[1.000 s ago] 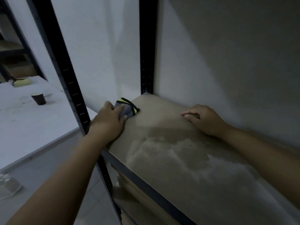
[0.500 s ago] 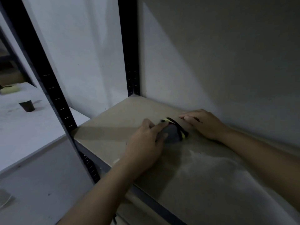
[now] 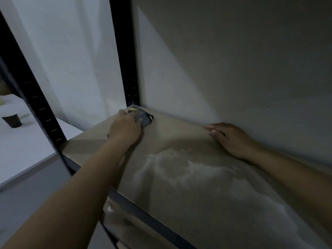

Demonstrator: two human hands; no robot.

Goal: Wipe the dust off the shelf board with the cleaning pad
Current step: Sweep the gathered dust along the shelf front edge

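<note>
A dark cup (image 3: 12, 120) stands on the white desk (image 3: 27, 148) at far left. The left hand (image 3: 125, 127) grips the grey cleaning pad (image 3: 143, 117), pressing it onto the shelf board (image 3: 179, 137) in the back left corner beside the black upright (image 3: 128, 69). Pale dust (image 3: 194, 173) covers the board's near area. The right hand (image 3: 231, 137) rests flat, fingers relaxed, against the rear wall.

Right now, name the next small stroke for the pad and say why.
Probably draw the cleaning pad back from the rear corner toward the pale dust patch at mid-board. The left hand presses it by the rear post, where the shelf board looks wiped, while that dust remains.
</note>
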